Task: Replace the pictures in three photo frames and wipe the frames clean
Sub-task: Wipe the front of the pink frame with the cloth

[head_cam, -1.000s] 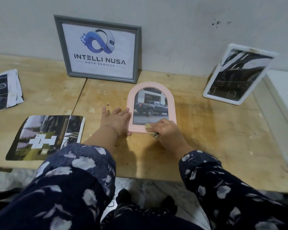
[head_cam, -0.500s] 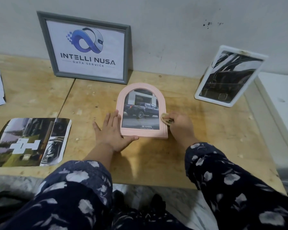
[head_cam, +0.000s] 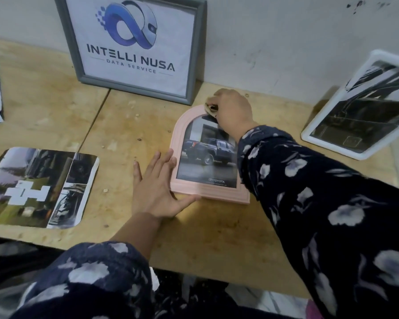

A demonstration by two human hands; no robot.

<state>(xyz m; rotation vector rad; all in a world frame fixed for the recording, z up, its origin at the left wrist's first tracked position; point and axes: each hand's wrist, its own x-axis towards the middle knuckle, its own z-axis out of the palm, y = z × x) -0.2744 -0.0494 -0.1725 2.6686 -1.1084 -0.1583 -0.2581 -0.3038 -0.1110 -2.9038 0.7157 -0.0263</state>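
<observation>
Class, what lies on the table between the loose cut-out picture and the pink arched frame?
In the head view, the left hand, flat against the pink arched frame; otherwise bare table beside the loose cut-out picture.

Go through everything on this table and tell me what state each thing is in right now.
Pink arched frame: flat, truck picture inside.
Cloth: on the arch top.
Right hand: grips the cloth.
Left hand: flat, steadying frame's lower left corner.
Grey frame: upright against wall.
White frame: leaning back.
Loose print: flat.

Scuffed pale wall (head_cam: 286, 42) behind a worn plywood tabletop (head_cam: 55, 116).
</observation>
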